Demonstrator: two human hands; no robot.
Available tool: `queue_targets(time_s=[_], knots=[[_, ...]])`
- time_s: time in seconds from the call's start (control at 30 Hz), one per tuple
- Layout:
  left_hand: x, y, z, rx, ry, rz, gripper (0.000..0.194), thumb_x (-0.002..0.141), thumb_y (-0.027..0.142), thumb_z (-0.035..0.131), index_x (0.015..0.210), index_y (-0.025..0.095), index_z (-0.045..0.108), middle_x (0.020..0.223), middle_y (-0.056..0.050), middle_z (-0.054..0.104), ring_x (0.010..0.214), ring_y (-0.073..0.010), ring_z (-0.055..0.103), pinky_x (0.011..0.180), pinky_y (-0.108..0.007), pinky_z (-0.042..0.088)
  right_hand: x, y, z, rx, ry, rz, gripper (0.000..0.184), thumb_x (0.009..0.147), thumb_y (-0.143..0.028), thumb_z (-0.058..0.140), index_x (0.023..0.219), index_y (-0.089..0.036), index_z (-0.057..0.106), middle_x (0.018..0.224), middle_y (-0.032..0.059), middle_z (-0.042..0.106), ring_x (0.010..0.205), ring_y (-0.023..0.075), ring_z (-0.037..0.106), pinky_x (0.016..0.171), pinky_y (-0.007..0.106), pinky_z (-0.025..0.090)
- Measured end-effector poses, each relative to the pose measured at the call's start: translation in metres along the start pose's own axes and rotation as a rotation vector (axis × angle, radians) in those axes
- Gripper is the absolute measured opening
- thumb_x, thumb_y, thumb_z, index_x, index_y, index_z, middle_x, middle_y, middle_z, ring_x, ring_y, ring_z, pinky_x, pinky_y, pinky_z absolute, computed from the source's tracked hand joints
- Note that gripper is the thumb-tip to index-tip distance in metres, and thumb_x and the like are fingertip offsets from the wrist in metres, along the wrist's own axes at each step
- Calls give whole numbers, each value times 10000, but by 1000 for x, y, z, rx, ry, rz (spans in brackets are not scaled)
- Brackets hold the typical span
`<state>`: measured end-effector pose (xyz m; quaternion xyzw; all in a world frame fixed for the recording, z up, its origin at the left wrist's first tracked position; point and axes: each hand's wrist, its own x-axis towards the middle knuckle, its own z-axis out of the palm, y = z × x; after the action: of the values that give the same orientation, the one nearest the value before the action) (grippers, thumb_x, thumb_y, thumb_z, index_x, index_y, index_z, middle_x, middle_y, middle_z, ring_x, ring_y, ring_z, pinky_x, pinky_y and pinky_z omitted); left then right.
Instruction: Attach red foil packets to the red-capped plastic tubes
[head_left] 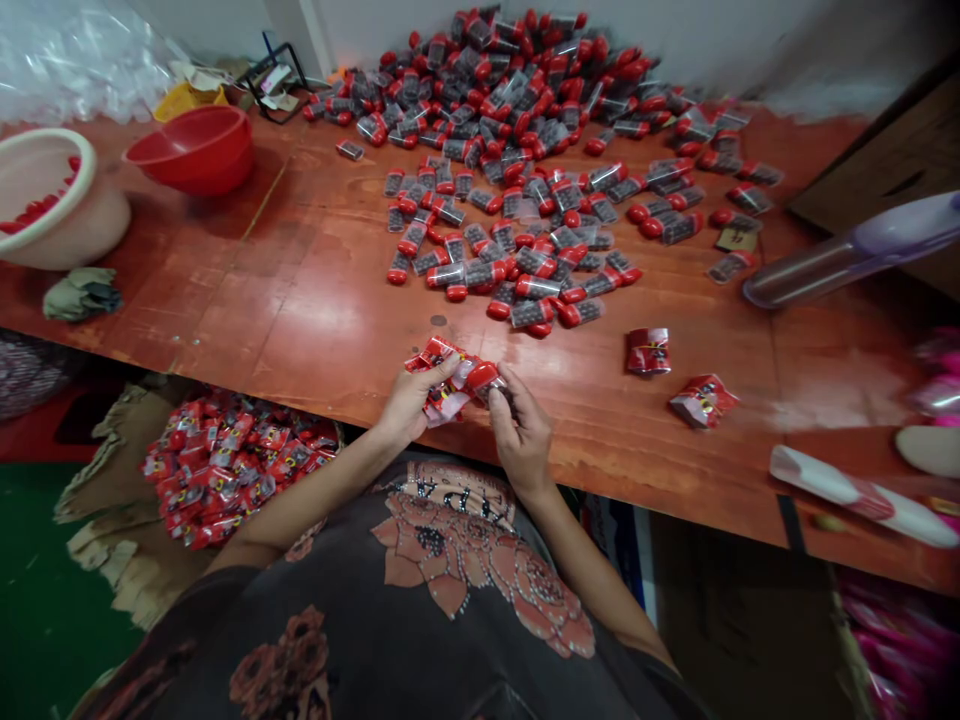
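While pinching a small bottle in the right hand, with thumb and fingers nearly closed, also gripping red wrappers in the curled left hand. All this just in front of the bottle pile. Toward the pile's front right, two red packets; at its left, a red bowl and a white tub.

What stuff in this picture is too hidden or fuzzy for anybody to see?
Red-topped bottle, head view: its lower part is partly hidden by the right-hand grip.
Red wrappers, head view: any writing is too small and blurred, and the left-hand grip covers some.
White tub, head view: the left edge cuts off its side.
Clear tube, head view: the right edge cuts off its handle.
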<state>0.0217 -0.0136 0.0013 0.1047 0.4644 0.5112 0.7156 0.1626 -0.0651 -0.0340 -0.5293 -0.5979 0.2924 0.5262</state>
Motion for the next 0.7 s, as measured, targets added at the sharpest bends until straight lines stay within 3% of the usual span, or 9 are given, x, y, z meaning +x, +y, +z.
queue_targets(time_s=[0.17,0.33,0.47,0.7], knots=[[0,-4,1,22,8,65,208,647,241,848,764,153,699,748,-24,722,628,-123,656,644,-271,539,-3,0,2,-49,1,9,491,934,-218,539,1414,-322,526,1282,49,685,1087,229,689,958,431,584],[0,-7,0,137,3,144,269,635,317,855,800,171,701,718,-11,706,593,-137,637,594,-291,520,-6,-3,5,68,-64,122,471,928,-261,546,1396,-314,547,1175,44,728,923,210,722,851,421,626],[0,-6,-2,185,-7,155,294,627,340,857,809,175,697,713,-6,698,585,-134,628,582,-283,510,-5,-4,6,189,-83,218,435,920,-289,551,1353,-293,582,1081,42,741,924,213,718,854,428,623],[-2,-2,-3,202,-44,132,331,594,353,878,803,166,701,732,-3,707,617,-133,650,629,-276,547,-6,2,5,196,-144,213,494,899,-274,576,1389,-275,514,1034,53,734,833,196,712,769,381,625]])
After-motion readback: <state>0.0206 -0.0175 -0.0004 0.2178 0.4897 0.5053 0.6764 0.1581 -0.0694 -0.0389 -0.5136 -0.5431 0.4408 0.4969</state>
